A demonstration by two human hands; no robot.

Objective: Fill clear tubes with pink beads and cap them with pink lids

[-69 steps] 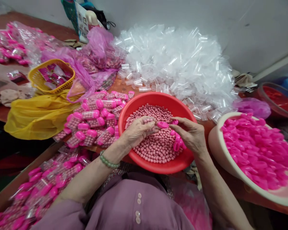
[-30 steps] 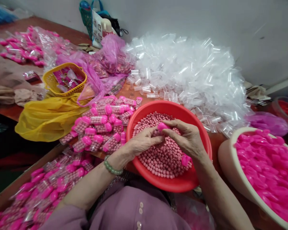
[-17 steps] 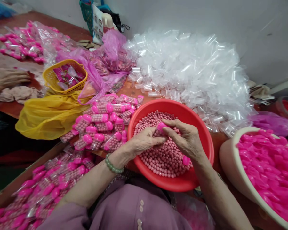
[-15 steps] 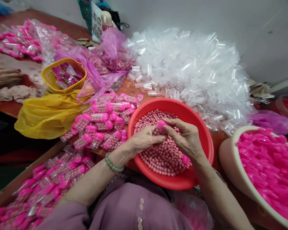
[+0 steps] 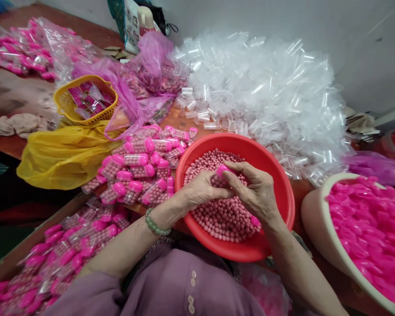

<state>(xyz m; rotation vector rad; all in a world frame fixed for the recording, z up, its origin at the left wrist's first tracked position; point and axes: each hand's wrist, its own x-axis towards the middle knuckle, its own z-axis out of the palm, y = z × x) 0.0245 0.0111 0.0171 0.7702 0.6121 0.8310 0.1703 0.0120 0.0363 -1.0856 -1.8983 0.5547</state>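
Above a red basin of round pink beads, my two hands meet at one small clear bottle. My left hand is closed around its body, which is mostly hidden by the fingers. The thumb and fingers of my right hand pinch the bright pink cap at its top. A second pink cap lies on the beads beneath my right wrist. Left of the basin, bead-filled bottles with pink caps lie in a heap.
Empty clear tubes form a big pile behind the basin. A cream bucket of pink caps stands at the right. More filled bottles fill the lower left. A yellow basket and yellow bag sit to the left.
Both hands stay over the basin, holding the same bottle and cap, with only slight finger movement. Another person's hand at the far left has gone out of view.
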